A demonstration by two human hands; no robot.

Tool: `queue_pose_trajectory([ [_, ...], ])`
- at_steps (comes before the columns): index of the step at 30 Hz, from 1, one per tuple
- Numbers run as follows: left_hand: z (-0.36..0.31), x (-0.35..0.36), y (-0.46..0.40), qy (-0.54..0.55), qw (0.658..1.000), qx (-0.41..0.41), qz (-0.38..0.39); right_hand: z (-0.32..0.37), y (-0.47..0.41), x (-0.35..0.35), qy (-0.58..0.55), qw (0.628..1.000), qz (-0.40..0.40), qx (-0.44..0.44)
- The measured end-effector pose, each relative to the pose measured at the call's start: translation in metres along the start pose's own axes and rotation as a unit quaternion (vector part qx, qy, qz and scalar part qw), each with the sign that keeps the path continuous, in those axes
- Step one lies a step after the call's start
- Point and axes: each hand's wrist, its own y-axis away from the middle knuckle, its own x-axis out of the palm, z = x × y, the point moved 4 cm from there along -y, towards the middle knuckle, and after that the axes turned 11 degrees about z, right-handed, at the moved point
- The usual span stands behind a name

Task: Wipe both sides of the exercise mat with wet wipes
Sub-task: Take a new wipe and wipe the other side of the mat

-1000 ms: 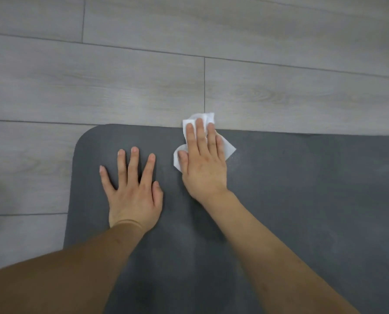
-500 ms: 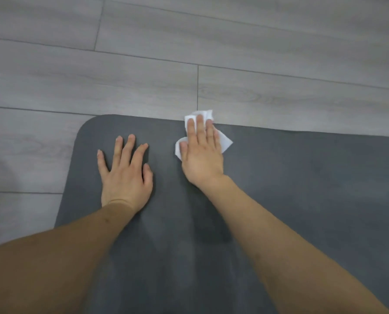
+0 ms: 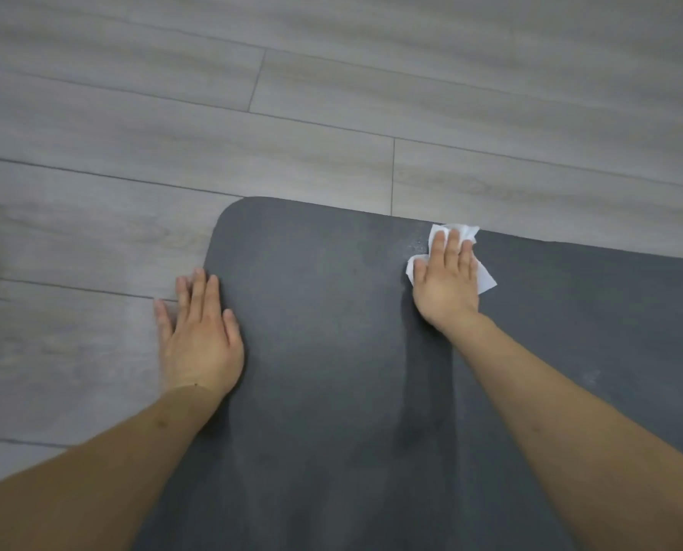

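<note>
Dark matte mat (image 3: 331,312), round-cornered; my right hand (image 3: 447,284) presses a crumpled white wipe (image 3: 485,278) flat-fingered, my left hand (image 3: 200,340) flat, straddling its edge.

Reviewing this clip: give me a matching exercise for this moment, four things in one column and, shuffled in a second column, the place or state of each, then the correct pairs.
Column one:
1. left hand
2. right hand
3. wet wipe
4. exercise mat

Column two:
A. dark grey, lying flat on the wooden floor
B. white, crumpled, at the mat's far edge
C. flat across the mat's left edge, partly on the floor
D. pressing the wipe down with straight fingers

Pairs: 1-C, 2-D, 3-B, 4-A
</note>
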Motion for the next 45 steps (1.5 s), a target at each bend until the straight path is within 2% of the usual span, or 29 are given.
queue_pose_trajectory([
  [5,-0.004,0.003,-0.004,-0.006,0.999,0.034,-0.012,0.092,-0.015,0.016,0.039,0.995,0.004,-0.089],
  [9,-0.001,0.004,-0.007,-0.009,0.999,0.045,-0.003,0.176,-0.013,0.030,0.079,0.974,0.028,-0.209],
  [11,0.000,0.005,-0.008,-0.013,0.999,0.044,-0.006,0.196,-0.002,0.037,0.099,0.957,0.048,-0.269],
  [13,0.000,0.006,-0.007,-0.016,0.999,0.043,-0.001,0.183,0.007,0.037,0.122,0.943,0.066,-0.303],
  [15,-0.001,0.004,-0.006,-0.015,0.999,0.040,-0.003,0.138,0.006,0.029,0.119,0.951,0.056,-0.279],
  [19,-0.004,0.005,-0.005,-0.015,0.999,0.037,-0.012,0.053,0.006,0.011,0.078,0.986,0.020,-0.146],
  [22,-0.004,0.006,-0.007,-0.020,0.999,0.037,-0.011,0.081,0.001,0.017,0.062,0.991,0.003,-0.118],
  [24,-0.004,0.007,-0.008,-0.018,0.999,0.039,-0.009,0.125,-0.008,0.024,0.080,0.984,0.004,-0.159],
  [28,-0.001,0.007,-0.009,-0.012,0.999,0.047,-0.006,0.225,-0.030,0.031,0.127,0.941,0.051,-0.308],
  [30,0.000,0.008,-0.009,-0.017,0.999,0.047,-0.006,0.247,-0.029,0.033,0.171,0.907,0.075,-0.377],
  [34,-0.001,0.007,-0.007,-0.024,0.998,0.051,-0.002,0.195,0.010,0.037,0.227,0.829,0.083,-0.505],
  [36,-0.002,0.008,-0.008,-0.026,0.998,0.050,0.000,0.164,0.023,0.037,0.242,0.802,0.100,-0.536],
  [38,-0.003,0.009,-0.007,-0.029,0.998,0.047,0.002,0.167,0.011,0.032,0.244,0.807,0.107,-0.527],
  [43,-0.002,0.007,-0.008,-0.021,0.999,0.049,-0.001,0.259,-0.040,0.028,0.180,0.886,0.072,-0.420],
  [45,-0.001,0.006,-0.009,-0.006,0.999,0.045,-0.013,0.265,-0.038,0.032,0.184,0.883,0.071,-0.426],
])
